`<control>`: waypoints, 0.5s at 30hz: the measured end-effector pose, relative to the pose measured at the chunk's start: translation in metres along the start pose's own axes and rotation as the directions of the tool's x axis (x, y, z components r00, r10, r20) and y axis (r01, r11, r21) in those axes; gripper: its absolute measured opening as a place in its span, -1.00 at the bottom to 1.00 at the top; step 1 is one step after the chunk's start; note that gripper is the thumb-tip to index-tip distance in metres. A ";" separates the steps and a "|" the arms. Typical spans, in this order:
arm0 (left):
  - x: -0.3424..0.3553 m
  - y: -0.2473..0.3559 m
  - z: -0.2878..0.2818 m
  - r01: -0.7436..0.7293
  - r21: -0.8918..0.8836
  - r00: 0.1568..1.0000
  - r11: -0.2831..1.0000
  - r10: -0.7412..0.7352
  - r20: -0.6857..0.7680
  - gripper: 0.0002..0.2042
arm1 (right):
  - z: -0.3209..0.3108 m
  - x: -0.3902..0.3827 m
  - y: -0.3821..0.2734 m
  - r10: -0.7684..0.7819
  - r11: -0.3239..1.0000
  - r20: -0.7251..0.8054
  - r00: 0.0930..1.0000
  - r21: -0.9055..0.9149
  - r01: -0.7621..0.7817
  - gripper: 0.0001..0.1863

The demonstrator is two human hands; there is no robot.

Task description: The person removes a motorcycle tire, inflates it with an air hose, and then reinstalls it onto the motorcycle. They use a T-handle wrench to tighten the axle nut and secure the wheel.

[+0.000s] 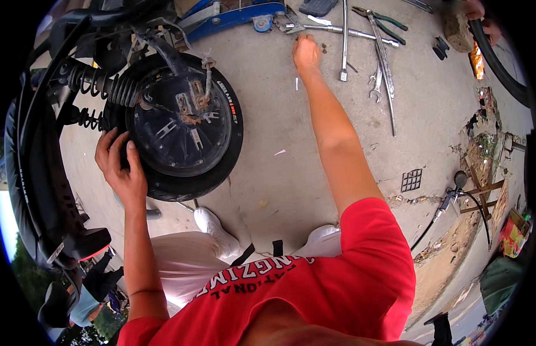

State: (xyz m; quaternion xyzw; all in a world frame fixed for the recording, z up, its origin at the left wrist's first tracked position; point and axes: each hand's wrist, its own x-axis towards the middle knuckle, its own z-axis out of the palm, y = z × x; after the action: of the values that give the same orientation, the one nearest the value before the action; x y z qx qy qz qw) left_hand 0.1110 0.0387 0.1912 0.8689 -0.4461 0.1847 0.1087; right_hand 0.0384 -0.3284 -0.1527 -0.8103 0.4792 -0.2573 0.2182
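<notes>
A scooter's rear wheel (pixel 181 124) with a black tyre and a round dark hub stands at the left. My left hand (pixel 123 167) rests on the tyre's near left side, fingers apart. My right arm stretches forward to the floor. There my right hand (pixel 307 53) has its fingers curled by the left end of a silver cross wrench (pixel 366 36); anything in its fingertips is hidden. Right of it lie green-handled pliers (pixel 391 23), a spanner (pixel 376 91) and a long silver bar-like tool (pixel 387 72).
A blue metal jack-like frame (pixel 233 22) lies beyond the wheel. Coil-spring shocks (pixel 95 86) flank it. Another person's hand (pixel 474 9) touches a black tyre (pixel 504 69) at the far right. A gauge inflator (pixel 450 196) with hose lies near a floor grate (pixel 411 180).
</notes>
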 end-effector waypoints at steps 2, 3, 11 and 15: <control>-0.001 -0.001 0.000 0.025 0.000 1.000 1.000 -0.025 0.010 -0.83 | -0.003 -0.007 -0.002 -0.002 0.988 -0.044 0.999 0.154 0.009 -0.81; 0.000 0.001 0.001 0.034 0.002 0.999 0.999 -0.035 0.013 -0.83 | -0.010 -0.010 -0.007 0.005 0.974 -0.073 0.997 0.227 0.012 -0.81; -0.003 0.002 0.000 0.031 0.037 0.999 0.999 -0.031 0.013 -0.82 | -0.101 -0.078 -0.104 -0.348 0.230 0.449 0.823 0.892 -0.389 -0.80; -0.004 0.000 0.002 0.035 0.007 0.999 0.999 -0.035 0.001 -0.83 | -0.135 -0.089 -0.141 -0.368 0.008 0.239 0.898 0.967 -0.254 -0.85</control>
State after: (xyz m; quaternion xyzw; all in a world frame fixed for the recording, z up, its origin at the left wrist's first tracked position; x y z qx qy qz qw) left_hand 0.1096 0.0410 0.1873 0.8771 -0.4304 0.1836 0.1087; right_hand 0.0116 -0.2012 0.0175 -0.4702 0.0598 -0.3402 0.8121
